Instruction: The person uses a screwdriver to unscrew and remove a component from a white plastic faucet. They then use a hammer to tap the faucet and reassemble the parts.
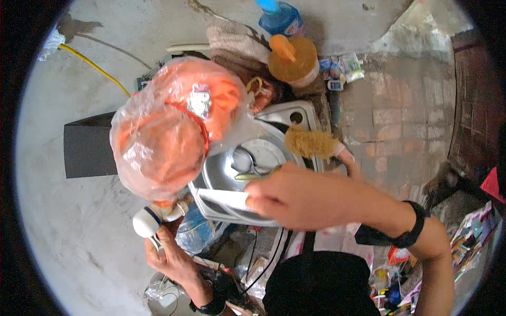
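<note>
My left hand (171,260) is at the lower left, its fingers closed around the thin lever of a white tap (145,223) with a dark blue band. My right hand (290,197) reaches over the steel sink (211,210), fingers closed on a flat, white, blade-like strip (221,198) that points left; its kind is unclear. Beyond that hand, a round metal basin (219,171) sits in the sink with a ladle (242,159) in it. A slim green piece (245,177) shows beside my knuckles, partly hidden.
Clear plastic over an orange bundle (158,142) bulges above the sink's left side. A blue bottle (282,21) and an amber pump bottle (295,60) stand at the back. A brown bristly brush (311,142) lies at the sink's right rim. Brick floor (395,121) spreads rightward.
</note>
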Available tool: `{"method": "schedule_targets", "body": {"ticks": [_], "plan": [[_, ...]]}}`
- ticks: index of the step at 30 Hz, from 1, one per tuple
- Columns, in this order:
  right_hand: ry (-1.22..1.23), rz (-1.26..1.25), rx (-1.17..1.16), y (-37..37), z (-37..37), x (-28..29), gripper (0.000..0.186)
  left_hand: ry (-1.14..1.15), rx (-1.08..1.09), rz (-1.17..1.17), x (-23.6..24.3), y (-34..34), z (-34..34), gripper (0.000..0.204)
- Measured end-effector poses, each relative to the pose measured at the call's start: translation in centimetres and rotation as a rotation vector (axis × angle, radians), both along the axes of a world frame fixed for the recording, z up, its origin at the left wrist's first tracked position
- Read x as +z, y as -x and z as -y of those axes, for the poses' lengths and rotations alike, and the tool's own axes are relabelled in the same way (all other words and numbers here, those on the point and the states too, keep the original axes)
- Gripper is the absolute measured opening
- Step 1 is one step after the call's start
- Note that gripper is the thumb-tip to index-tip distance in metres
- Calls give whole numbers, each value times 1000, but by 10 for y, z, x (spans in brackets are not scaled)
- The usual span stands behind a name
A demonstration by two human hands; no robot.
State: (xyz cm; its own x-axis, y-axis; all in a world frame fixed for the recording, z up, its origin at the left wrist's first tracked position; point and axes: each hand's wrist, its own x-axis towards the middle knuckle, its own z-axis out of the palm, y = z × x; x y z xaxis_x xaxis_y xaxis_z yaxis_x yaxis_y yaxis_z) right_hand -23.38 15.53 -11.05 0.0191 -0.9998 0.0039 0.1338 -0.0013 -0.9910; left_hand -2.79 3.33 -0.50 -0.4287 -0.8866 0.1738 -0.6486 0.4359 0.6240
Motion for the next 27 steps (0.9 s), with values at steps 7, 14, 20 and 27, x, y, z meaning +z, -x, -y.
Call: {"method": "schedule_targets", "body": {"ticks": [7,14,20,27], "plan": [[-83,114,183,11,9,21,27,29,35,11,-2,-2,-6,41],[40,43,98,16,17,5,26,21,12,22,2,-11,-4,40],[9,73,218,22,20,13,25,-8,20,12,0,-23,-4,43],[201,-451,370,34,47,8,25,20,50,36,0,-40,-6,49]]}}
